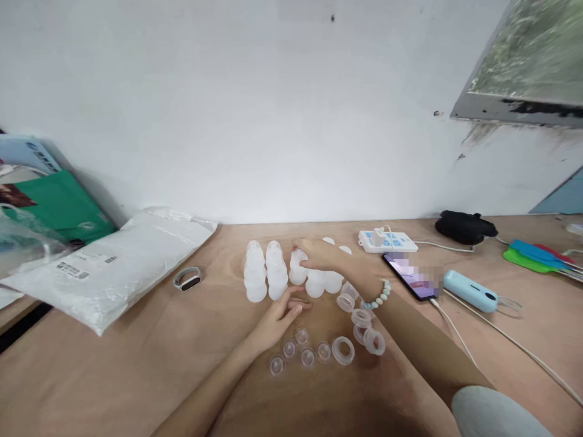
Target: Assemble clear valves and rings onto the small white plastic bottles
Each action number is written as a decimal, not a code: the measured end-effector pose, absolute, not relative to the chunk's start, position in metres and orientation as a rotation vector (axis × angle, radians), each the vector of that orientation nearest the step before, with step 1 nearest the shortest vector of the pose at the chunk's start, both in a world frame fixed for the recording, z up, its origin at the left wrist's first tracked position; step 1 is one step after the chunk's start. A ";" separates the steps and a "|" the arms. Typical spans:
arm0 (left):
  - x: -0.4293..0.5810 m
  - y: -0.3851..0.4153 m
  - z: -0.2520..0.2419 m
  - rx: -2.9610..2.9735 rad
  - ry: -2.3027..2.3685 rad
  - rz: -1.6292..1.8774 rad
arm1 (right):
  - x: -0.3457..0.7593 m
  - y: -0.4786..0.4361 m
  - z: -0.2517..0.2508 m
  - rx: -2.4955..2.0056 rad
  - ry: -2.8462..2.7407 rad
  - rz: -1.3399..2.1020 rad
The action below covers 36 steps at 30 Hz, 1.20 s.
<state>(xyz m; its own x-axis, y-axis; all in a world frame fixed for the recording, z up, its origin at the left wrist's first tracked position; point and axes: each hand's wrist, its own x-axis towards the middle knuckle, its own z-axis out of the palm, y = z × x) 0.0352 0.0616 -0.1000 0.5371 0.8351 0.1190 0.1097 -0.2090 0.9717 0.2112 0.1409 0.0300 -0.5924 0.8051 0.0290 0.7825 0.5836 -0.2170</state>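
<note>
1. While the right hand (314, 254) reaches over the top of one white bottle (298, 274), thumb and fingers at its upper part, how firmly they pinch cannot be told.
2. Left hand (279, 315): empty, fingers extended and loosely spread, just on the near side of that bottle.
3. Other bottles (255, 276): two to its left, two to its right, in a row on the table (209, 340).
4. Domes (289, 349): five, clear, grouped nearer the person.
5. Rings (343, 351): several, clear, right of the domes.
6. Wristband (181, 278), parcel (122, 261): far left.
7. Power strip (396, 243), phone (405, 273): right.
</note>
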 end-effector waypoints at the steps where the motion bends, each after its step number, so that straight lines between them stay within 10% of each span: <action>1: 0.035 0.062 -0.100 1.667 0.806 0.817 | 0.211 0.141 0.030 -1.353 -2.688 0.285; 22: 0.035 0.060 -0.093 1.472 0.702 0.972 | 0.284 0.088 0.082 -0.911 -1.985 0.523; 36: 0.029 0.007 -0.048 0.867 0.971 0.907 | 0.274 0.018 -0.033 -0.831 -1.670 1.267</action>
